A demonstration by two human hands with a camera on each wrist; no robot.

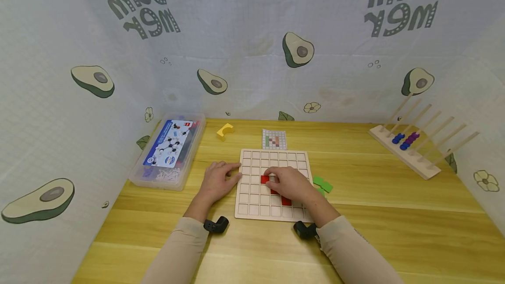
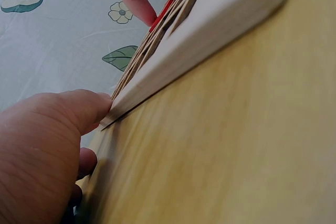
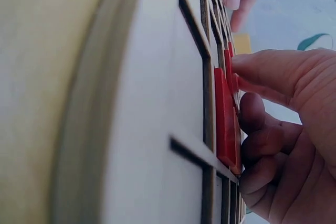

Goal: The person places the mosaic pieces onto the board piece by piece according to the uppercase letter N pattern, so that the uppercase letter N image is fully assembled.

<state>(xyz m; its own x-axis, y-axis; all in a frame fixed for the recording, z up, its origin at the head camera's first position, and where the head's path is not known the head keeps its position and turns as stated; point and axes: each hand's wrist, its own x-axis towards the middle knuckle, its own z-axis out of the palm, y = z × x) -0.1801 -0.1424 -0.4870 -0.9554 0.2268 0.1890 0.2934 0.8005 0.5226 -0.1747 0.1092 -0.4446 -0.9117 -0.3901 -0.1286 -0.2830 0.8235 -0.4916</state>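
Note:
A square wooden grid board (image 1: 244, 198) lies on the table in front of me. My right hand (image 1: 291, 182) is over its middle, pinching a red square tile (image 1: 264, 179) between thumb and index finger, low at one of the cells. Its other fingers are curled in the right wrist view. More red tiles sit in cells stepping down to the right, including one red tile (image 1: 286, 201) partly under the hand. At the board's left edge rests my left hand (image 1: 217, 182), fingers loosely bent, with the thumb (image 2: 97, 106) against the board's side.
Several green tiles (image 1: 326, 186) lie right of the board. Behind it is a small printed grid card (image 1: 274, 140) with coloured squares. A clear plastic case (image 1: 169, 148) and a yellow arch block (image 1: 225, 131) stand left; a wooden peg rack (image 1: 406, 152) with beads stands right.

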